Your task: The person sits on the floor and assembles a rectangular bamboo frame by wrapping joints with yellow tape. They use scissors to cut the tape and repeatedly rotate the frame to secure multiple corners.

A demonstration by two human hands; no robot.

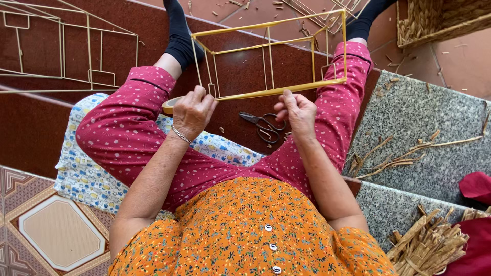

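Left hand (193, 110) pinches the frame's (271, 56) near-left corner joint; right hand (296, 110) pinches its near bottom rail, held between the knees. Frame judged light, springy, fragile at joints; grip rails near corners. Scissors (265, 125) lie beneath, on the step.

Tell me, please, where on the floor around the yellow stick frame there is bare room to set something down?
The dark red floor left of the left hand, below the second stick frame, is bare. The grey speckled stone step is open near the woven basket. It is crowded between the knees, where black scissors lie under the yellow stick frame, and by the straw scraps.
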